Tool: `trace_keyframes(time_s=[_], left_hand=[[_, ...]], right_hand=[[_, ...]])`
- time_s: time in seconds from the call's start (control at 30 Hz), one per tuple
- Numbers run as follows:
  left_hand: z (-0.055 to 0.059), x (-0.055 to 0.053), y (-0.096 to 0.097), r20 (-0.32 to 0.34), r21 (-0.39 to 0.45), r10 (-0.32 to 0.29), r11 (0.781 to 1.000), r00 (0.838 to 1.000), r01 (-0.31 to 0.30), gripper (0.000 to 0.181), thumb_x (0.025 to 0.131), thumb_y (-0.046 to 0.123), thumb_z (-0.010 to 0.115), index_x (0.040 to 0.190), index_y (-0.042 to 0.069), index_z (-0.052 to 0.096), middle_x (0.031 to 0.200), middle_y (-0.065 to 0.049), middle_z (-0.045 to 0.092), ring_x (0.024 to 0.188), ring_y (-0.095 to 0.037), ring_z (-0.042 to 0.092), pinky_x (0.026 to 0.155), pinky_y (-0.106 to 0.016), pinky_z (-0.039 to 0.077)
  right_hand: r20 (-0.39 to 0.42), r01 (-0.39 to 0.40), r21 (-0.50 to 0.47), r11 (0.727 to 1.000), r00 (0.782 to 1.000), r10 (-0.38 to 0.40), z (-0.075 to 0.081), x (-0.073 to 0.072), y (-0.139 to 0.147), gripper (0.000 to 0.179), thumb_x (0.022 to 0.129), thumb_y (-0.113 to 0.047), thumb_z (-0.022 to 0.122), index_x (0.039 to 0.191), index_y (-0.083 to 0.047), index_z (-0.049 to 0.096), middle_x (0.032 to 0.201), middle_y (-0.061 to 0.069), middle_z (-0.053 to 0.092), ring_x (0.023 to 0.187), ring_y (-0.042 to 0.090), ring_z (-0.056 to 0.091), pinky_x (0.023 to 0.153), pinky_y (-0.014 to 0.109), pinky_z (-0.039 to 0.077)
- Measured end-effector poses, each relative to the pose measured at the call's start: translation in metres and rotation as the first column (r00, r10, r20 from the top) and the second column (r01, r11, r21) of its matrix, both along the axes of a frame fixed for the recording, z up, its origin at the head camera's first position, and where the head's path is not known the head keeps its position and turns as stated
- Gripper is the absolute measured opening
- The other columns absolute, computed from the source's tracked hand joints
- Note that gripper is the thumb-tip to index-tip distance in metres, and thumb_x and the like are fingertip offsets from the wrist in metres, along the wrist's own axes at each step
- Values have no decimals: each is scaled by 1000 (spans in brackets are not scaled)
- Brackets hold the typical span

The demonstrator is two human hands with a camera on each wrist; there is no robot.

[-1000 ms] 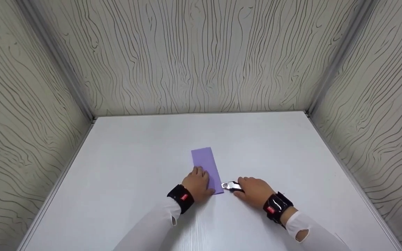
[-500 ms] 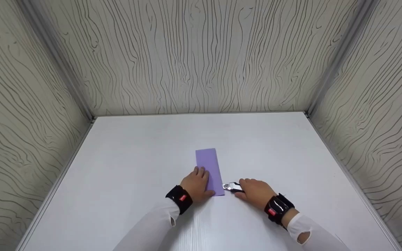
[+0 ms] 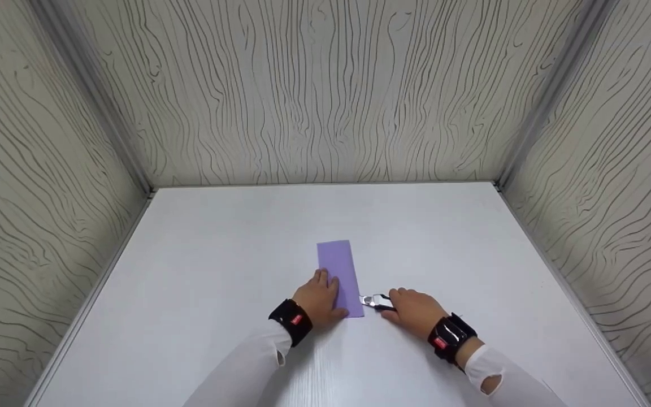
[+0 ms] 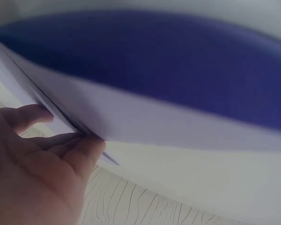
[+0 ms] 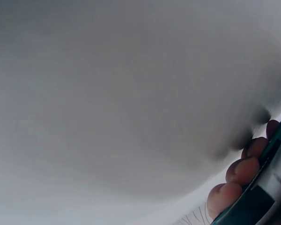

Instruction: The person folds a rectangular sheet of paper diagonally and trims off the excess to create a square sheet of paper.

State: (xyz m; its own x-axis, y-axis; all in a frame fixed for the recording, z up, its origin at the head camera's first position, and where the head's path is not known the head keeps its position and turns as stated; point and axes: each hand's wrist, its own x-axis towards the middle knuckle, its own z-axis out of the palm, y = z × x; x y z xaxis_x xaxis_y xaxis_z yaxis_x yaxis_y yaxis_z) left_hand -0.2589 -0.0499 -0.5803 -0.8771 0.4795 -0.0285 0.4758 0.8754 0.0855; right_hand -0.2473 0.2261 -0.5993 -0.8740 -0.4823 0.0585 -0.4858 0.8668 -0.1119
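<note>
A folded strip of purple paper (image 3: 335,254) lies on the white table, its long side slanting slightly toward the right hand. My left hand (image 3: 317,298) rests on the near half of the paper, fingers stretched forward and thumb by the near edge. In the left wrist view, the fingertips (image 4: 94,145) press down at the paper's fold line. My right hand (image 3: 416,309) grips the dark handles of a silver plier-style hole punch (image 3: 369,301). The punch's metal head meets the paper's right edge near the lower corner. Curled fingers (image 5: 243,171) show along the dark handle in the right wrist view.
The white table (image 3: 235,237) is bounded by wood-grain patterned panels (image 3: 325,102) at the back and both sides. Grey metal posts stand in the two back corners. Each wrist wears a black band (image 3: 291,321) over a white sleeve.
The paper has shifted a little to the right and turned straighter under the left hand. The right hand and the hole punch have moved only slightly, staying at the paper's right edge.
</note>
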Motion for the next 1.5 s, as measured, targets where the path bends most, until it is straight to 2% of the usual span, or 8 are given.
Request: trace_keyframes(time_s=[0.23,0.37,0.57,0.77,0.93,1.23,1.5], left_hand=[[4,0,-2,42,-14,-9,1000,999,9,83,101,57,69,159,0,52,164,-30,47,155,-45,47,124,-47,47],[6,2,-3,28,-6,-21,1000,999,21,81,101,56,69,157,-1,53,163,-31,49,154,-45,48,124,-46,47],[8,3,-4,20,0,-20,1000,1000,20,82,100,56,70,156,-2,53,162,-32,50,153,-45,49,123,-47,48],[4,3,-3,14,-22,-27,999,1000,28,84,101,59,68,158,-1,52,162,-31,49,154,-44,48,123,-46,48],[5,2,-4,24,-19,-21,1000,999,22,85,100,59,69,158,-1,52,163,-32,48,154,-45,48,124,-47,47],[5,2,-3,59,-4,-11,1000,998,12,85,102,58,67,160,-1,49,166,-32,44,156,-45,44,127,-47,42],[3,2,-3,-27,-42,-46,998,999,45,82,100,58,69,155,-2,55,158,-31,53,150,-43,52,122,-44,49]], right_hand=[[0,-18,-9,1000,1000,18,-1,-1,-1,38,103,-44,72,104,-8,63,80,-1,56,69,14,50,59,36,47],[-6,-8,8,1000,1000,8,-2,-1,0,37,103,-44,72,101,-9,61,79,-2,53,68,14,47,58,34,44],[-14,-39,-20,999,999,39,1,0,0,38,104,-44,70,101,-8,60,80,-2,52,69,14,46,58,34,43],[6,11,0,1000,1000,-11,5,1,1,36,103,-41,73,101,-7,61,79,0,52,68,16,47,58,37,44],[28,2,-27,1000,1000,-2,7,1,-4,36,104,-41,72,104,-6,63,81,3,58,69,19,54,59,40,50],[33,67,-26,997,997,-66,8,3,-6,41,103,-40,74,109,0,66,83,11,64,74,29,64,67,48,58],[25,77,-62,995,997,-75,4,2,-6,39,103,-39,74,104,-1,64,82,10,64,73,29,64,66,49,57]])
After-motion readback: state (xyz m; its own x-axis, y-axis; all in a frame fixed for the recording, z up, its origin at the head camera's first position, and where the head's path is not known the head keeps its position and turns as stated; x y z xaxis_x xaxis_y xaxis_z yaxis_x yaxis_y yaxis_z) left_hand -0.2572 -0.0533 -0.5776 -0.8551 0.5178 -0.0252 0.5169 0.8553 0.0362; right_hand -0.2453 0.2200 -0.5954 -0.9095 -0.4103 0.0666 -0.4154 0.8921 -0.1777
